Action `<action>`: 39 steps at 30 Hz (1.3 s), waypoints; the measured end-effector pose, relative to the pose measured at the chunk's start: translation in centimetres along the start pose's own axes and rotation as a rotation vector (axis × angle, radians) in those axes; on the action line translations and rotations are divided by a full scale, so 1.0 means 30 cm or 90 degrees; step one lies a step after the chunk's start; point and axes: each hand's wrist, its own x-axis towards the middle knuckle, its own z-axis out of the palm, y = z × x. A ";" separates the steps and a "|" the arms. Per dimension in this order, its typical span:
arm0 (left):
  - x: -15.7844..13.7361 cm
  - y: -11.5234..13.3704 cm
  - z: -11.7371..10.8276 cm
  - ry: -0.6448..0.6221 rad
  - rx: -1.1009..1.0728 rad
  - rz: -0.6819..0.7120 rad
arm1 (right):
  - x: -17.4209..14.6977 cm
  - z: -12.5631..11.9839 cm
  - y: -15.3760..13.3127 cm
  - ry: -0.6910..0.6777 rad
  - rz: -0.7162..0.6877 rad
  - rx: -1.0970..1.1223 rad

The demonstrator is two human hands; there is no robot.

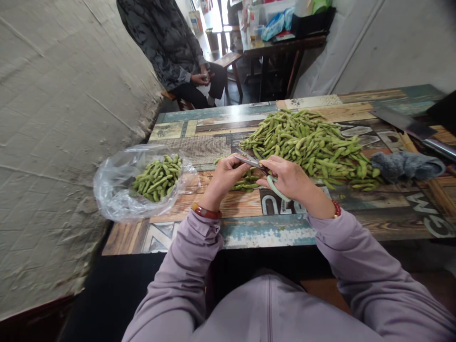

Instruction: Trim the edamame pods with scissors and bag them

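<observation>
My right hand (287,176) is closed round the light green handles of a pair of scissors (277,189), whose blades point left towards my other hand. My left hand (228,176) is pinched shut at the blade tips; whatever sits between its fingers is too small or hidden to make out. Under and between the hands lie a few loose green soybean pods (247,181). A large heap of pods (302,142) spreads over the table just beyond my right hand. To the left, a clear plastic bag (114,185) stands open with more pods (159,179) inside.
The patterned wooden table (235,206) carries a grey cloth (408,166) and a cleaver (402,121) at the right. A rough wall (64,133) borders the left side. Beyond the table sits a person (171,52), near a second table (285,45) with a black box and packages.
</observation>
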 end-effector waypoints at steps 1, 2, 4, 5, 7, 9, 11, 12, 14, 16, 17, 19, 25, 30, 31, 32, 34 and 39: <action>-0.001 0.001 -0.002 -0.006 -0.005 -0.002 | -0.001 -0.002 -0.001 -0.002 -0.001 -0.003; -0.001 0.003 -0.004 -0.016 -0.010 -0.004 | -0.001 -0.003 -0.002 -0.004 -0.003 -0.005; -0.003 0.005 -0.009 -0.043 -0.024 -0.007 | -0.003 -0.004 -0.001 -0.006 -0.008 -0.010; -0.004 0.006 -0.011 -0.056 -0.033 -0.009 | -0.003 -0.004 -0.001 -0.007 -0.011 -0.011; -0.005 0.006 -0.014 -0.070 -0.046 -0.013 | -0.004 -0.003 0.002 -0.007 -0.017 -0.014; -0.005 0.004 -0.015 -0.070 -0.047 -0.015 | -0.005 -0.001 0.004 -0.006 -0.016 -0.019; -0.003 0.002 -0.014 -0.068 -0.032 -0.011 | -0.006 0.000 0.004 -0.005 -0.007 -0.026; -0.002 0.002 -0.013 -0.069 -0.021 -0.007 | -0.006 0.001 0.003 -0.005 -0.004 -0.028; 0.000 0.003 -0.012 -0.075 0.002 0.004 | -0.006 0.000 -0.001 -0.004 -0.001 -0.027; 0.001 0.006 -0.011 -0.082 0.017 0.012 | -0.005 -0.001 -0.003 -0.005 -0.004 -0.022; 0.001 0.007 -0.011 -0.085 0.021 0.015 | -0.005 -0.001 -0.003 -0.008 -0.006 -0.018; 0.001 0.008 -0.011 -0.088 0.023 0.019 | -0.004 -0.002 -0.002 -0.011 -0.009 -0.007; 0.004 -0.006 -0.014 -0.089 0.003 -0.005 | -0.003 -0.001 0.004 -0.012 -0.015 -0.002; 0.000 -0.001 -0.015 -0.074 -0.021 -0.035 | -0.004 0.004 0.014 -0.021 -0.013 -0.009; -0.001 0.003 -0.015 -0.067 -0.033 -0.039 | -0.004 0.006 0.016 -0.021 -0.012 -0.009; -0.002 0.007 -0.014 -0.058 -0.054 -0.045 | -0.004 0.008 0.019 -0.018 -0.009 -0.008; -0.001 0.013 -0.013 -0.021 -0.120 -0.061 | -0.002 0.011 0.022 0.000 0.008 -0.002; 0.016 0.009 -0.016 0.080 -0.305 -0.086 | 0.001 0.007 0.013 0.072 0.079 0.015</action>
